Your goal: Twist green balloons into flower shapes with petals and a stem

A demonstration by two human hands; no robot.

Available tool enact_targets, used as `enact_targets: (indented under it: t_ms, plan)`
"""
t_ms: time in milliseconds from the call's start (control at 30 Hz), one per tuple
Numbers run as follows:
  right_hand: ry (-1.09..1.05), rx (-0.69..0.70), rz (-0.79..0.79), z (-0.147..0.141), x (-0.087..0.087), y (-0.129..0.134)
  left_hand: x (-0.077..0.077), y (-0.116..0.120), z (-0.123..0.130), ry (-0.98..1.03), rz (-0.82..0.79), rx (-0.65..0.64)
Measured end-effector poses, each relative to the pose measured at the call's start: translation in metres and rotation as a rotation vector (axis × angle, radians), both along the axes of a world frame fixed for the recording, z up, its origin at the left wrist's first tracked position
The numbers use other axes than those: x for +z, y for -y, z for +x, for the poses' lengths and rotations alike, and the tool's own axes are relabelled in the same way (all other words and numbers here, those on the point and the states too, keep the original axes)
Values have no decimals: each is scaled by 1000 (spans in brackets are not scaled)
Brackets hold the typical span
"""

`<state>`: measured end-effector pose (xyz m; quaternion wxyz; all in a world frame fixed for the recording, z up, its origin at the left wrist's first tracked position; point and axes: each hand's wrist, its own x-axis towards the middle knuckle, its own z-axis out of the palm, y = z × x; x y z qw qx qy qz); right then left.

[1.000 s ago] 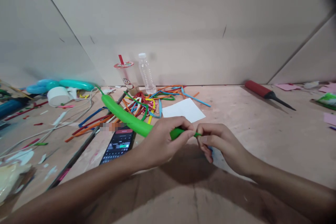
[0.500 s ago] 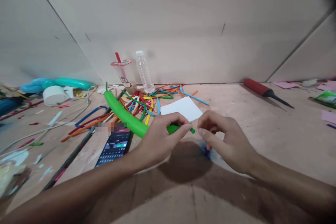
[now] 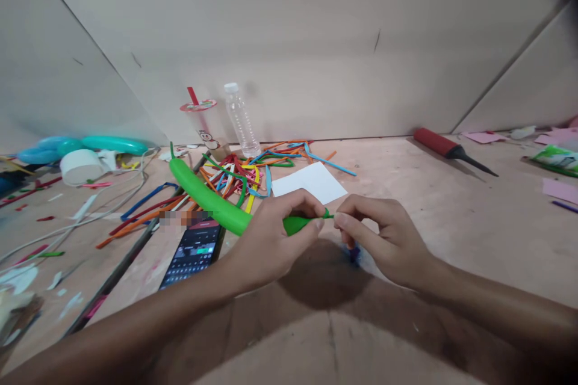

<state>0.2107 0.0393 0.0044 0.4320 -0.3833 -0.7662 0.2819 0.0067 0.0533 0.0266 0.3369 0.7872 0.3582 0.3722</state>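
A long green balloon [image 3: 205, 197], inflated with a thin uninflated tip at its far left end, slants up to the left from my hands. My left hand [image 3: 284, 231] is closed around it near its neck, thumb and fingers pinching by the end. The thumb and forefinger of my right hand [image 3: 382, 231] pinch the end of the green neck, which is drawn out thin between the two hands. Below the balloon lies a phone [image 3: 194, 249] with a lit keyboard on its screen. Behind my hands is a white sheet of paper [image 3: 311, 183].
A heap of uninflated balloons [image 3: 244, 174] lies beyond the green one. A cup with a straw [image 3: 205, 126] and a clear bottle [image 3: 244, 123] stand by the wall. A red hand pump [image 3: 436, 143] lies at right. A white cable [image 3: 130, 189] and teal balloon [image 3: 115, 144] are at left.
My right hand has closed the gap to the balloon's end and now pinches it, pulling the neck thin. The left hand keeps its hold. The view has shifted slightly.
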Motion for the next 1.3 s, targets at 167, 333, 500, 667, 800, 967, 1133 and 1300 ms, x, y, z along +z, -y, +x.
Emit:
enact_targets:
  t_ms: [167, 333, 500, 667, 800, 967, 1133, 1300]
  plan:
    - [-37, 28, -47, -2, -2, 0, -3, 1, 2, 2, -101, 10]
    - [-155, 79, -178, -5, -3, 1, -2, -1, 0, -20, -53, 34]
    - [-362, 151, -375, -6, -4, -2, -8, -5, -3, -135, 252, 84]
    - [-489, 141, -427, -7, -6, -7, -8, -4, -5, -220, 395, 42]
    - [-494, 82, -408, -8, -8, -5, -9, -3, -5, -221, 525, 92]
    - [-300, 78, -175, -10, -9, 5, -15, -2, -3, -239, 708, 203]
    - [-205, 52, 7, -8, -5, 9, -12, -1, -2, -317, 588, 149]
    - [-164, 95, 65, -8, -5, 8, -14, -5, -2, -297, 362, 57]
